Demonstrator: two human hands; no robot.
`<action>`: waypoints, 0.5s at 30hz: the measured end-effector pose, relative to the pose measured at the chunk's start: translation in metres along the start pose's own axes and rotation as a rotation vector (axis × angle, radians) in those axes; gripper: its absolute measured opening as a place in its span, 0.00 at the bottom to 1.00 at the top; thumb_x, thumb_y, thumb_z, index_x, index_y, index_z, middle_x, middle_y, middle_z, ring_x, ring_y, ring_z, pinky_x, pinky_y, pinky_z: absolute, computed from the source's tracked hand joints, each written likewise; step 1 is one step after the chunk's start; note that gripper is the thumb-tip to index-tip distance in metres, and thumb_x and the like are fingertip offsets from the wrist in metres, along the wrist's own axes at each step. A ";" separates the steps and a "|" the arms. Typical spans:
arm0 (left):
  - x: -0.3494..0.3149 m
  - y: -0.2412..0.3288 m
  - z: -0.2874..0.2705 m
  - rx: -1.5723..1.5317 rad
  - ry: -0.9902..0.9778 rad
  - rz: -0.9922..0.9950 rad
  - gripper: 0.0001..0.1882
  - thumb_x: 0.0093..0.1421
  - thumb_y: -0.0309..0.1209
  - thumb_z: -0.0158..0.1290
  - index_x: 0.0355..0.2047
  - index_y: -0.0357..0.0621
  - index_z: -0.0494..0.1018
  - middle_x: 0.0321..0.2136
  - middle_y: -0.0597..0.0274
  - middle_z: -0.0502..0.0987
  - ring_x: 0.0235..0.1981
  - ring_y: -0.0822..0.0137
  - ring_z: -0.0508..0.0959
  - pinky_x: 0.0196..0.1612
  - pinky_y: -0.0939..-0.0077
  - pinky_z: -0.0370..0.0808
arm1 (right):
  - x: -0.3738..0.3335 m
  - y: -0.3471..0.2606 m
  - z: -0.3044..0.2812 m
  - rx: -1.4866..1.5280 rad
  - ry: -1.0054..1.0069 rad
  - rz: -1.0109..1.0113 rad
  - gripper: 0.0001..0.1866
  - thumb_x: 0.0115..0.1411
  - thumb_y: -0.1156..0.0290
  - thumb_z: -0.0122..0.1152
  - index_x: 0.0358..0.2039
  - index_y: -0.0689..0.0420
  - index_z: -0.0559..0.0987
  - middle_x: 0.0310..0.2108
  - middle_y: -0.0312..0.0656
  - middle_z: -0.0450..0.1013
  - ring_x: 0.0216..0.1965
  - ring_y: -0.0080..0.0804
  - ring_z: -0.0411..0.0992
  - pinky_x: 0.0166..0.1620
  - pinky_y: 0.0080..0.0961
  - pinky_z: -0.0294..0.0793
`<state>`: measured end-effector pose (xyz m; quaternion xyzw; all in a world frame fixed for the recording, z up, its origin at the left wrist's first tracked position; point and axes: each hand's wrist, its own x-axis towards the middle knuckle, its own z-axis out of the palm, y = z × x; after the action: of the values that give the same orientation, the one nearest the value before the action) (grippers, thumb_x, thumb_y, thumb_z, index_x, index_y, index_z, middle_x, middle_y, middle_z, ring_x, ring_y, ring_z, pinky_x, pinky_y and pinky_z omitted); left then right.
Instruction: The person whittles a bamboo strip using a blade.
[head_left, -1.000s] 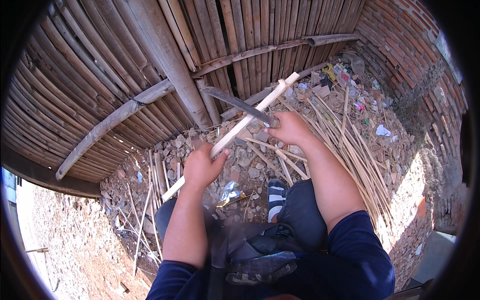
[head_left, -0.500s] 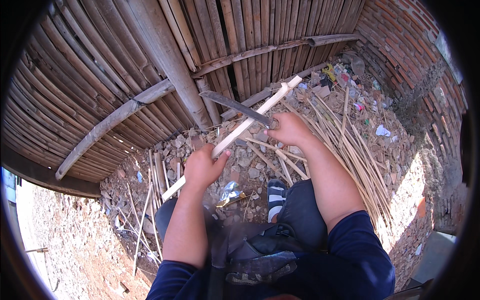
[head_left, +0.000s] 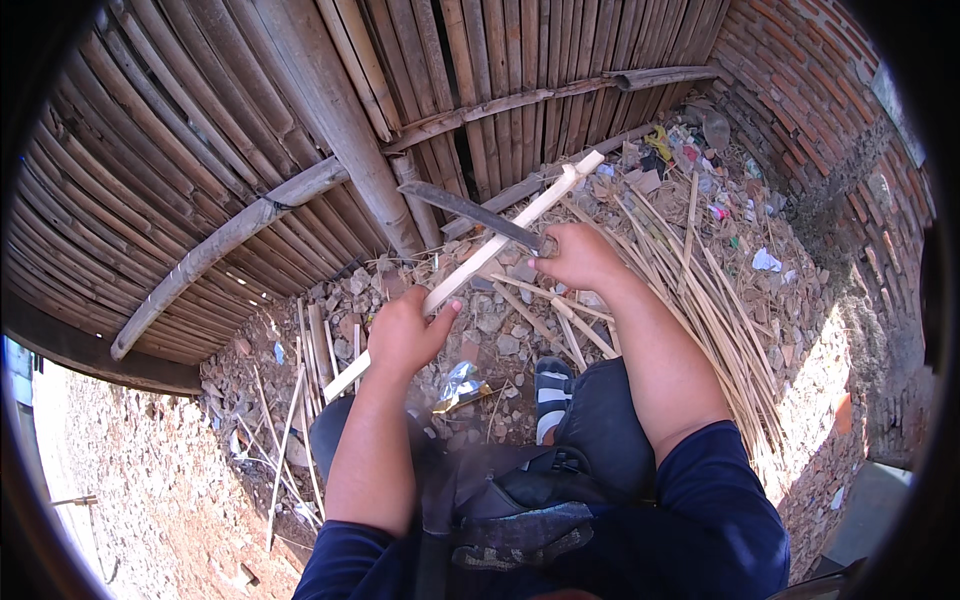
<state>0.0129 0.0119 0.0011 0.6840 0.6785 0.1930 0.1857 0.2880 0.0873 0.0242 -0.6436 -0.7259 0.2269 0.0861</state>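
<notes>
Head view: the left hand [head_left: 408, 335] is closing its fingers around a pale wooden strip [head_left: 465, 273], with the thumb extending along the strip's near side. The strip is lying ahead of the person, above the rubble ground [head_left: 490, 322]. Its long axis is running diagonally: the far end, bearing a raised node, is pointing up and to the right, toward the brick wall [head_left: 790, 110]; the near end is pointing down and to the left, passing beneath the left wrist and ending beside the left knee [head_left: 330, 432].

The right hand [head_left: 578, 258] is wrapping around the handle end of a long dark knife [head_left: 461, 207], fingers pressing together. The blade is pointing up and to the left, toward the bamboo wall [head_left: 200, 150], and is crossing over the strip at a steep angle. Edge contact is remaining indistinct.

Loose slats [head_left: 705, 290] are lying to the right, their long axes running roughly toward the person. A silver wrapper [head_left: 461, 387] is resting between the left hand and the sandalled foot [head_left: 551, 400].
</notes>
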 end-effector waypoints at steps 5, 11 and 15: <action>0.000 -0.002 0.002 0.005 0.002 0.003 0.27 0.60 0.55 0.60 0.39 0.39 0.79 0.24 0.48 0.83 0.32 0.45 0.85 0.40 0.51 0.80 | 0.002 0.003 0.003 -0.008 0.007 -0.005 0.27 0.53 0.50 0.74 0.45 0.58 0.84 0.42 0.56 0.81 0.47 0.55 0.79 0.52 0.45 0.77; 0.001 0.001 0.000 -0.010 -0.032 -0.007 0.27 0.59 0.55 0.61 0.38 0.39 0.79 0.26 0.47 0.83 0.34 0.44 0.84 0.41 0.51 0.79 | 0.004 0.004 0.006 -0.008 0.015 -0.012 0.27 0.53 0.50 0.74 0.45 0.58 0.84 0.42 0.56 0.81 0.47 0.55 0.79 0.52 0.46 0.77; 0.001 -0.002 0.003 0.013 -0.002 0.022 0.27 0.60 0.55 0.61 0.35 0.39 0.78 0.24 0.48 0.82 0.32 0.44 0.84 0.40 0.50 0.80 | 0.005 0.006 0.007 -0.028 0.020 -0.032 0.27 0.53 0.50 0.74 0.45 0.57 0.84 0.41 0.55 0.81 0.46 0.54 0.79 0.51 0.46 0.77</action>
<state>0.0126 0.0124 -0.0024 0.6927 0.6721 0.1901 0.1796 0.2894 0.0906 0.0145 -0.6351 -0.7384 0.2091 0.0880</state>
